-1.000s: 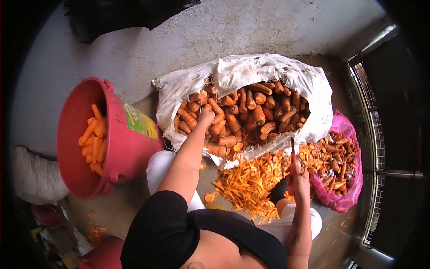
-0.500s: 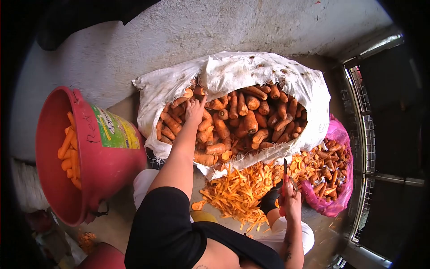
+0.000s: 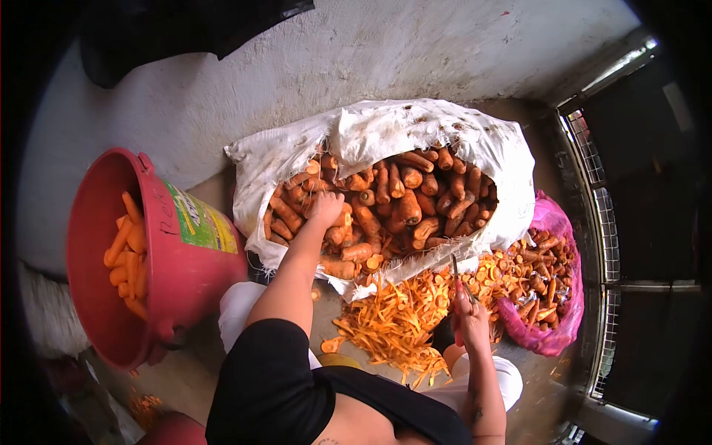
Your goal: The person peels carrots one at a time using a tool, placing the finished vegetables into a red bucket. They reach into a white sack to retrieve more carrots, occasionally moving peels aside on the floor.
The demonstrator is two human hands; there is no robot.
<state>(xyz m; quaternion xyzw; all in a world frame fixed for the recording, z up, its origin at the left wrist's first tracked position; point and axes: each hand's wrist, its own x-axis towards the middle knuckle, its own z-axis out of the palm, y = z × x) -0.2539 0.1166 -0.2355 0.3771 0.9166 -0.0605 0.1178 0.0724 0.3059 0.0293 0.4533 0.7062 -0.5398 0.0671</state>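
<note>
My left hand [image 3: 326, 208] is closed among the unpeeled carrots [image 3: 410, 206] in the torn white sack [image 3: 475, 133]. Its fingers curl downward, and what they hold, if anything, is hidden under them. My right hand [image 3: 471, 319] is wrapped around the red handle of a knife [image 3: 455, 270], whose dark narrow blade points up toward the sack's lower edge. Another tool seems to lie in that same grip, too small to make out. Just left of the knife, a heap of orange carrot peelings [image 3: 397, 319] spills below the sack.
On the left, a tilted red bucket [image 3: 196, 285] holds peeled carrots [image 3: 127, 256]. A pink plastic bag [image 3: 545, 343] with carrot ends and scraps stands at right. Behind the sack rises a grey wall [image 3: 415, 52]; dark panels with wire mesh [image 3: 608, 230] flank the right side.
My left hand has drawn back slightly toward me within the sack, its fingers now curled instead of extended. My right hand with the knife has shifted a little left. The view has tilted slightly.
</note>
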